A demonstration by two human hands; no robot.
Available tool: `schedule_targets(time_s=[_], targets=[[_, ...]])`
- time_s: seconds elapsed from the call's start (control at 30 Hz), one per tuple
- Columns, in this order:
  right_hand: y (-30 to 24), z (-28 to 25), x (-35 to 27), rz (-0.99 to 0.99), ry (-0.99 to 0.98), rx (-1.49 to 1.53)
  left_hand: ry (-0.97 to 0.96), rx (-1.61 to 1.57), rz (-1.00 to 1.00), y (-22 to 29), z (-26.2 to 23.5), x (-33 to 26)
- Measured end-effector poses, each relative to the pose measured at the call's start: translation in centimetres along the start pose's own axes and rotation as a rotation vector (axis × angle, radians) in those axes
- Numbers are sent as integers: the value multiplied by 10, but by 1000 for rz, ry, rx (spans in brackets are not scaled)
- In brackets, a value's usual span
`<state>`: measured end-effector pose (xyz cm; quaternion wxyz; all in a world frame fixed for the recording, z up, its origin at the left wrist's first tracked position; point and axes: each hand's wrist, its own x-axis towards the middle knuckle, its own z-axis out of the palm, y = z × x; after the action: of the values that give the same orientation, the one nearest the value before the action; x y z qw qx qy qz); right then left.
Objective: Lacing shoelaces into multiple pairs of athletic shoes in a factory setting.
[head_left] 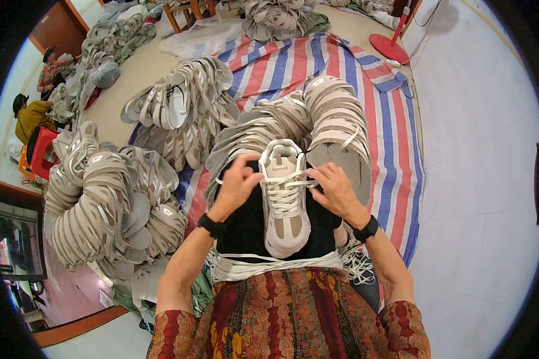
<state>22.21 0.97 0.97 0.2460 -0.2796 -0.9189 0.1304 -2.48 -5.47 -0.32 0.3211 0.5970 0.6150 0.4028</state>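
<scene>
A beige and white sneaker upper (287, 239) lies on the black cloth (245, 224) over my lap, its toe toward me and its opening away. A cream shoelace (285, 200) zigzags down its front, with a strand crossing below the tongue. At the shoe's left edge, my left hand (239, 185) has thumb and finger closed around one side of the lace. On the opposite edge, my right hand (334, 188) pinches the other side of it. Spare white laces (275, 267) form a bundle across my waist, and more hang in a tangle beside my right leg.
Strung rows of similar uppers (335, 113) lie just beyond my lap; further heaps (105, 203) stand at left. A striped red, white and blue sheet (371, 161) covers the floor. A red stand base (389, 49) is near the right wall. Two people (33, 122) sit far left.
</scene>
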Motion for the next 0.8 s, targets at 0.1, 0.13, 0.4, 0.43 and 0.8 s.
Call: schedule_targets(time_s=[0.1,0.13,0.4,0.43,0.8], targets=[[-4,2,7,13,86,86,217,-763,-270,4,-29,-7],[-4,1,12,-34,97,120,379,-823,-240,-4,-42,-10],[-6,9,38,-215,6,127,302,18,-160,-64,-71,-39],[-5,7,38,-224,0,74,313,229,80,-58,-56,-30],[48,-80,3,205,-412,559,-245,-67,-328,-29,-79,-43]])
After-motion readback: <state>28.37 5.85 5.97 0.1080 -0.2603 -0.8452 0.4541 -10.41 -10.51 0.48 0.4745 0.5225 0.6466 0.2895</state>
